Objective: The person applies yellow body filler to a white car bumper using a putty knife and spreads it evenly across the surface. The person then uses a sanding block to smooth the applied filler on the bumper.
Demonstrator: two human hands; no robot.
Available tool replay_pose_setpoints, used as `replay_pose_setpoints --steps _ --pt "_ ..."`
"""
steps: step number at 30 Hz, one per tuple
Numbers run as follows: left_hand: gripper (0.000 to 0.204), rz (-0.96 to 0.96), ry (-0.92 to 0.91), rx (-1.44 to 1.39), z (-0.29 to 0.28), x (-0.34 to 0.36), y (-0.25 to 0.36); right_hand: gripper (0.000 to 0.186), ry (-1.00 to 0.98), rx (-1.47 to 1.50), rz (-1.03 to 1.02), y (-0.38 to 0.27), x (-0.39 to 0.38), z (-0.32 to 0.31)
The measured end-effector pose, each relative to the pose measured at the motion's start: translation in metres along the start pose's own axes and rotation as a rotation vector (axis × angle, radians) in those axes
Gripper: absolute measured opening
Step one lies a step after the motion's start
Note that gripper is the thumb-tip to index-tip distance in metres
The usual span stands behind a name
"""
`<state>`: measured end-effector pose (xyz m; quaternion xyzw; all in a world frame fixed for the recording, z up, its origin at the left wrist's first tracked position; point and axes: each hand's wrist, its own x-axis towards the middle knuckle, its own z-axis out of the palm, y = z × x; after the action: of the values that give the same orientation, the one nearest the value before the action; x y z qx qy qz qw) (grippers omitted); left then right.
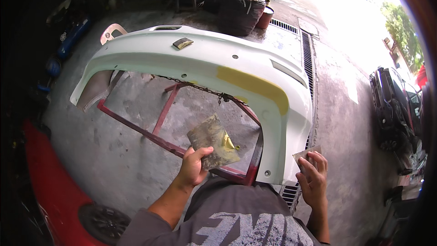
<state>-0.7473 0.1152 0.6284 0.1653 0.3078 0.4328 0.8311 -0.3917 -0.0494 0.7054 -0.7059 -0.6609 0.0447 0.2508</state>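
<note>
Car workshop, bumper [200, 58] on stand [165, 109], concrete floor [123, 155], red car [58, 168] at its left edge, black car [392, 109] at right

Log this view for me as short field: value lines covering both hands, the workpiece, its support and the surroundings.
Left hand: grips a smudged flat board bearing yellow paste
Right hand: holds a small flat spreader, beside the bumper's right end
Workpiece: pale bumper with a yellow patch
On top: small dark pad
Support: red frame
Surroundings: red car left, black car right, black bag beyond
</note>
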Motion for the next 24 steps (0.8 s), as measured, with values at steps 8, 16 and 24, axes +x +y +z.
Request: replay_pose_setpoints --steps 8,16,24 --pt "0.038 0.006 0.010 0.058 0.003 0.015 -0.002 0.049 -0.003 0.023 0.050 -0.007 -0.031 -0.007" --pt "0.036 -0.005 0.001 0.124 0.068 0.001 -0.069 0.052 0.103 0.023 0.079 0.074 -0.076 -0.048" --pt "0.023 0.116 -0.485 0.086 0.176 0.006 -0.198 0.050 0.110 0.088 0.279 0.243 -0.211 -0.122"
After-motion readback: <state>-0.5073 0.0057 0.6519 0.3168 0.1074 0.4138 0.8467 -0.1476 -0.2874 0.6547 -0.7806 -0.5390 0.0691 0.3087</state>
